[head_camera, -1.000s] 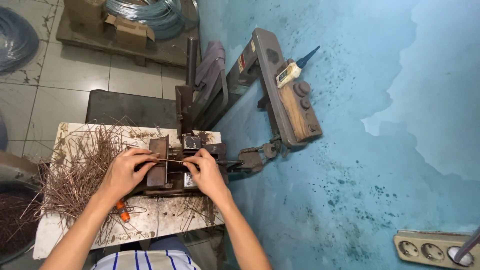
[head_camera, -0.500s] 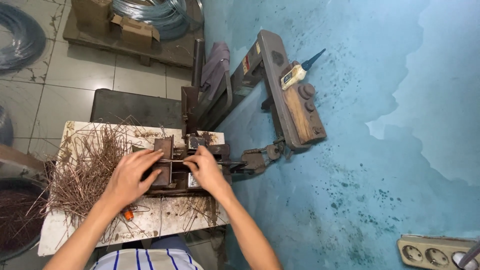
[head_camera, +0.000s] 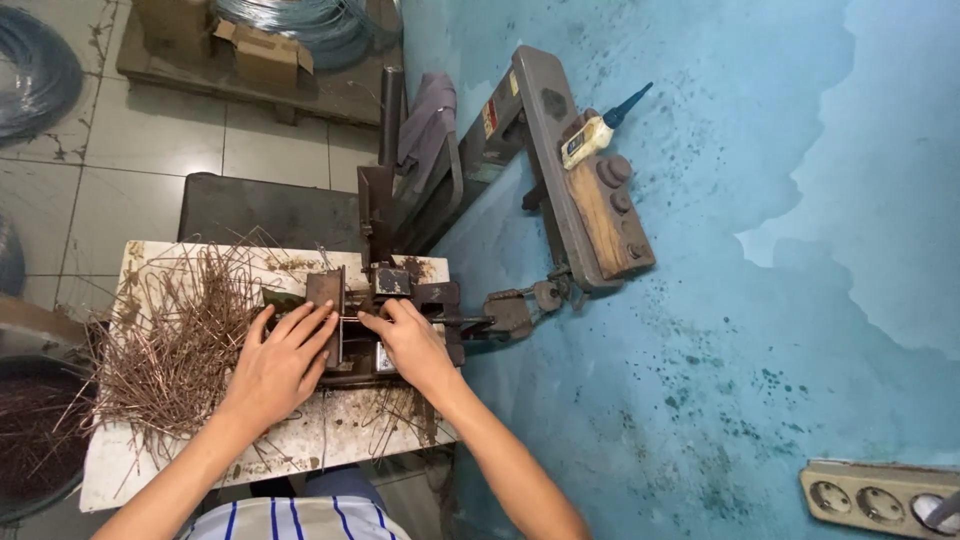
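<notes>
My left hand lies over the left side of a rusty metal bending jig on a small white table. Its fingers press a thin wire piece against a flat upright plate. My right hand pinches the same wire from the right, fingertips at the jig's middle. A heap of bent brown wire pieces sits just left of my left hand. A linkage runs from the jig to a long lever arm along the blue wall.
A small oil bottle rests on the lever's wooden block. A power strip hangs on the wall at lower right. Wire coils and a cardboard box lie on the tiled floor beyond. A dark tub stands at the left.
Both hands have stayed on the jig, with fingers shifting slightly closer together on the wire. The camera view has drifted a little.
</notes>
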